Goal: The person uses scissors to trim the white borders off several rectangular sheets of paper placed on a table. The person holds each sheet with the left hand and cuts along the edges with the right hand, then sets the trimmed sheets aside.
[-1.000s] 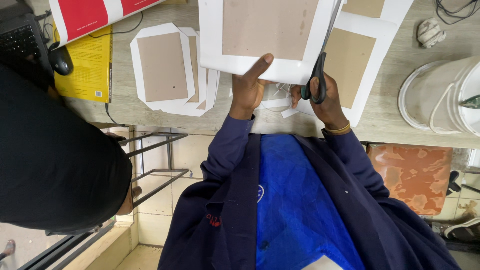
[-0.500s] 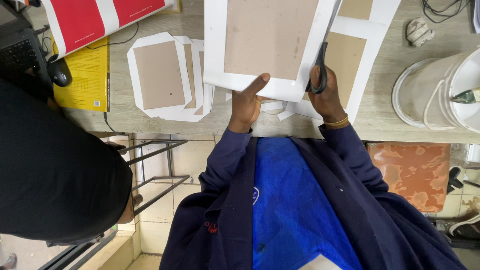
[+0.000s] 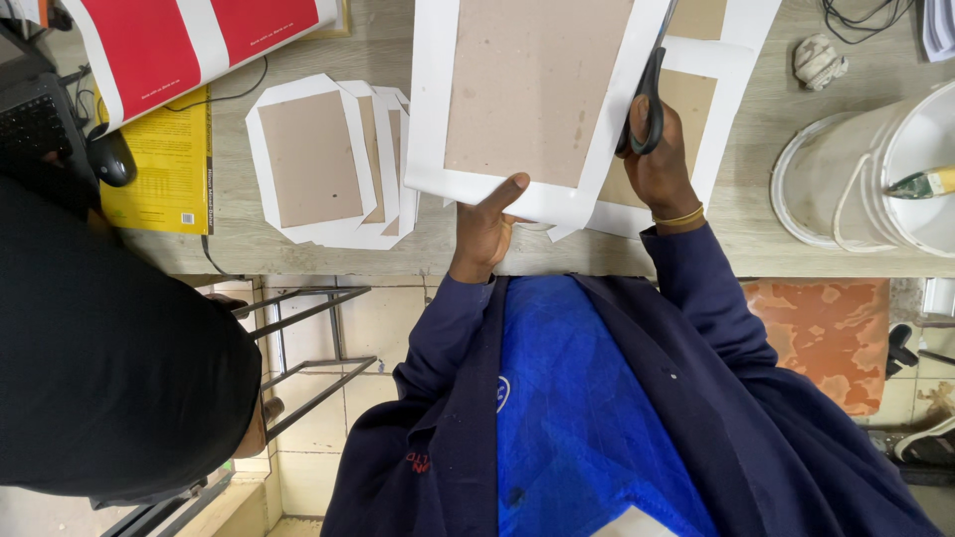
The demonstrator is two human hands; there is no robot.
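Matt brown cardboard (image 3: 532, 85) on smooth white paper (image 3: 430, 119) — scissors (image 3: 647, 104) with glossy black plastic handles.

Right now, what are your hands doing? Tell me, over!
Left hand pinches white-bordered cardboard sheet at its near edge. Right hand grips black scissors at sheet's right edge. More sheets stacked left, apart.

At the table's upper left I see a red package with white stripes (image 3: 189, 40), long and flat, lying tilted. Just below it a yellow booklet (image 3: 164, 164) lies flat, carrying a small white barcode label (image 3: 186, 218) near its lower corner.
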